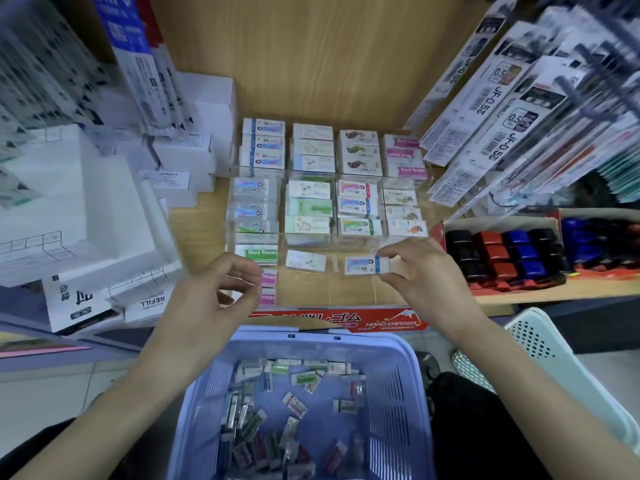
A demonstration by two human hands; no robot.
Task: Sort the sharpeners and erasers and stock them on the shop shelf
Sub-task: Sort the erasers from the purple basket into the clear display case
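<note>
Nearest to me is the blue basket [391, 393], just in front of the clear tray [308, 289], and many loose erasers [294, 403] lie mixed on its floor, so I judge the sorting is only partly done. Left of the tray stand the white boxes [69, 202], which have no part in this job. At the front left corner of the tray is my left hand [211, 299], with its fingers curved close above the pink erasers [268, 278]; I cannot tell if it pinches something or holds nothing. The back rows of the tray are full with erasers in neat columns, and the front row has gaps. At the front right of the tray my right hand [426, 271] pinches the blue-ended eraser [363, 265] by its right end, between the thumb and the fingertips, and the eraser lies flat in the front row, third column. I think the step in hand is to place this eraser. The next move asks me to let it go square with its row, then to take another from the basket and match it to its column. Right of the tray sits the carton of sharpeners [502, 258], black, red and blue, already in rows.
</note>
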